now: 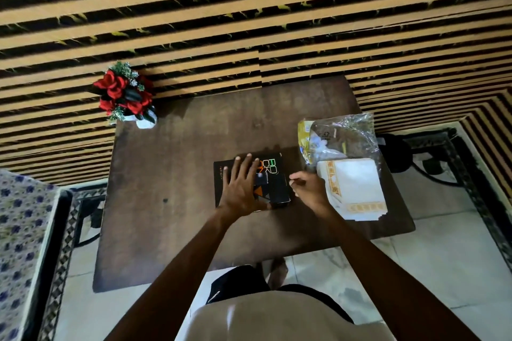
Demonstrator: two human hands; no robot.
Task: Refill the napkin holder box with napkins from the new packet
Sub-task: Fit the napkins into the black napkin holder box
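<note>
A black napkin holder box (273, 184) with coloured lettering lies flat in the middle of the brown table (171, 174). My left hand (242, 187) rests flat on its lid, fingers spread. My right hand (309, 188) hovers at the box's right edge with fingers curled, nothing visibly held. Just right of that hand lies a stack of white napkins (356, 188) with orange printed borders. Behind the stack sits the crumpled clear and yellow plastic packet (339, 137), opened.
A white vase of red artificial flowers (126, 95) stands at the table's far left corner against the striped wall. A patterned bed or couch (22, 243) is at left. A black metal stand (415, 152) sits right of the table.
</note>
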